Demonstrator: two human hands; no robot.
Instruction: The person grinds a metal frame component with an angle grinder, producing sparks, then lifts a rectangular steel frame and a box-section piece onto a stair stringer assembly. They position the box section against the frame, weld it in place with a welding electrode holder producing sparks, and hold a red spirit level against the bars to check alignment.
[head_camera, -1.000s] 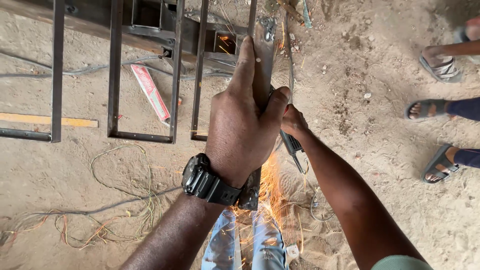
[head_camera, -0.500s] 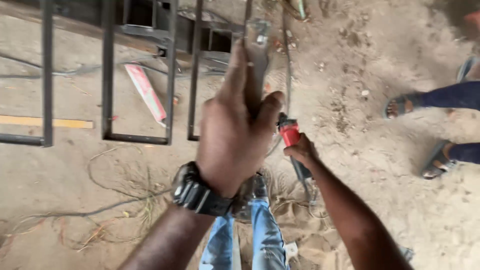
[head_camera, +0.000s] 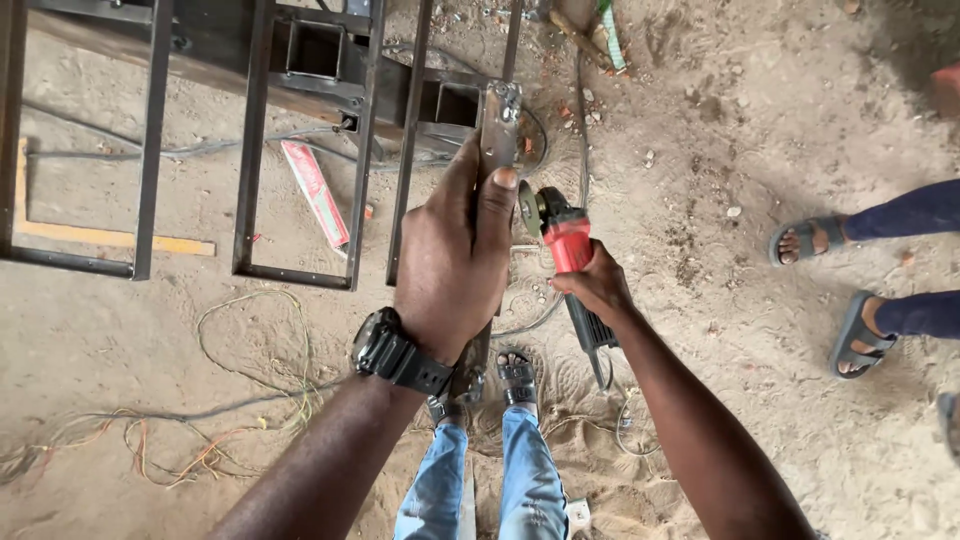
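Observation:
My left hand (head_camera: 450, 265), with a black watch (head_camera: 392, 352) on its wrist, grips a long flat metal bar (head_camera: 497, 120) held upright over the sandy ground. My right hand (head_camera: 598, 285) holds a red and black angle grinder (head_camera: 562, 235) just right of the bar. Its disc (head_camera: 528, 208) faces the bar's edge, close to my left thumb; I see no sparks. Below are my legs in blue jeans (head_camera: 480, 475) and sandals (head_camera: 517, 375).
Dark welded metal frames (head_camera: 250, 150) lie on the ground at upper left, with a yellow square ruler (head_camera: 100, 238) and a red flat packet (head_camera: 315, 192). Loose coloured wires (head_camera: 210, 420) trail at lower left. Another person's sandalled feet (head_camera: 830, 290) stand at the right.
Sparks at the bar's lower part have stopped. The grinder has risen from low beside the bar to beside my left hand, and the view has shifted left.

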